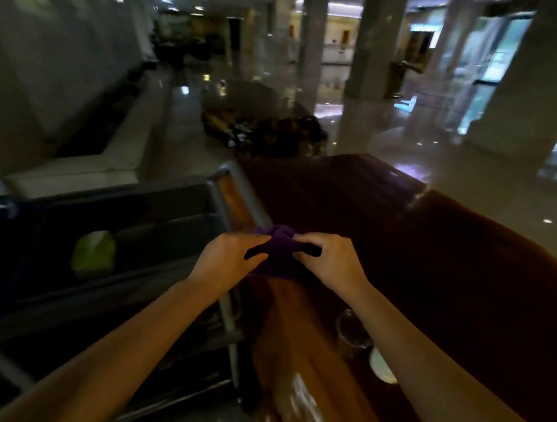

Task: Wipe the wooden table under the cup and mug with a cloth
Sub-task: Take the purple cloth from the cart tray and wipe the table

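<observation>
A purple cloth point(279, 252) is bunched between my two hands above the left edge of the dark wooden table point(411, 253). My left hand point(228, 259) pinches its left side and my right hand point(329, 260) pinches its right side. Near the bottom right, under my right forearm, a clear glass cup point(350, 335) stands on the table. Just behind it shows the white rim of a mug point(380, 366), mostly hidden by my arm. The frame is blurred.
A dark metal cart point(137, 237) with grey rails stands to the left of the table, holding a green object point(94, 256). Beyond the table lies a glossy lobby floor with pillars point(311, 47) and a dark low table point(264, 125).
</observation>
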